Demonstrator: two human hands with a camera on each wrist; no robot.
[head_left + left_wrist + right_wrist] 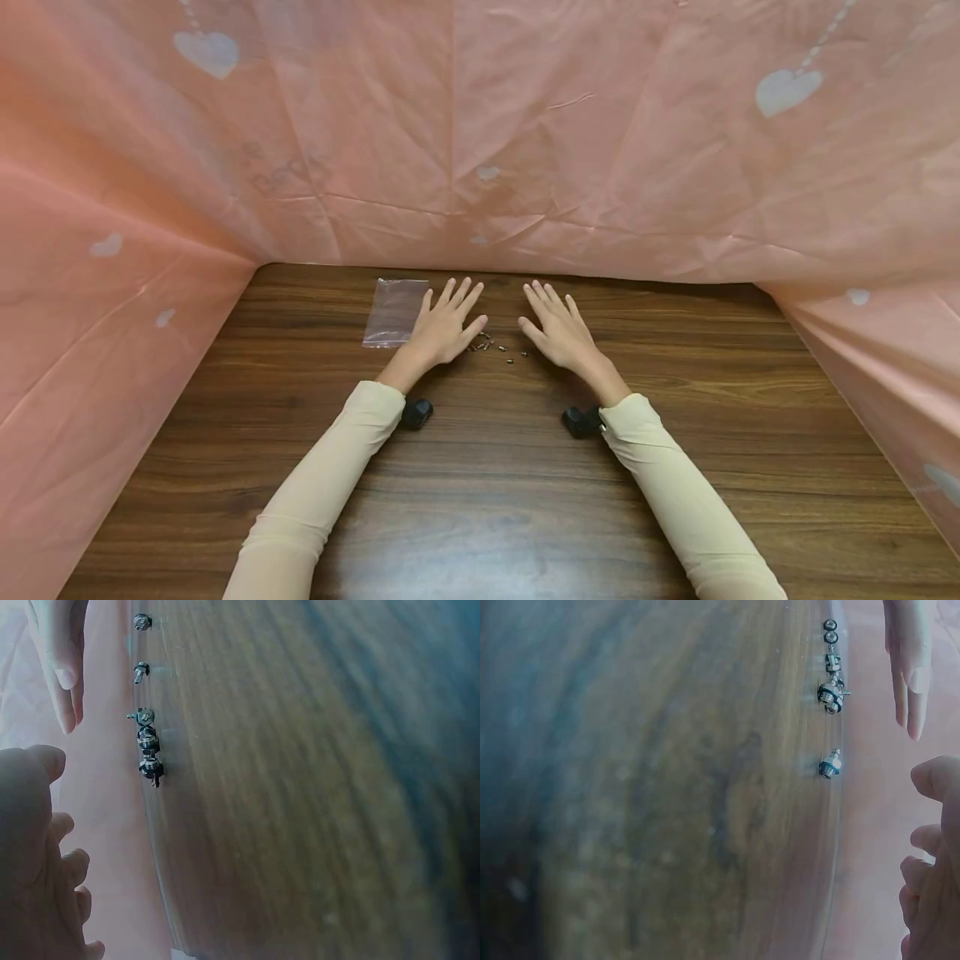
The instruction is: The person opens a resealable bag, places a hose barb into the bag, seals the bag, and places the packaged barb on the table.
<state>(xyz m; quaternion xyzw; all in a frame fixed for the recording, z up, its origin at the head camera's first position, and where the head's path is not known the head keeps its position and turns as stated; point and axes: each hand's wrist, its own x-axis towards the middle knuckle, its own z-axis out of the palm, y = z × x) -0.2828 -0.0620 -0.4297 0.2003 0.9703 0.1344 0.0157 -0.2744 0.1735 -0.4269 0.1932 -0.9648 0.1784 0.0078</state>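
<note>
Both hands are held palm down with fingers spread, holding nothing. My left hand [441, 327] overlaps the right edge of a clear plastic zip bag [393, 312] in the head view. Across from it, my right hand [561, 332] points forward and inward, thumb toward the left hand. Between the two lie several small metal parts [502, 348], silvery with dark rings and short pins. Seen from the left wrist, these metal parts [148, 742] stand in a loose row on the wood. One metal part [830, 763] sits apart from the cluster in the right wrist view.
A dark wood-grain table [480, 483] spreads under both arms. Pink sheeting with pale hearts [480, 142] rises behind it and along both sides. Black wrist devices, one at the left cuff [417, 414] and one at the right cuff [581, 422], jut inward.
</note>
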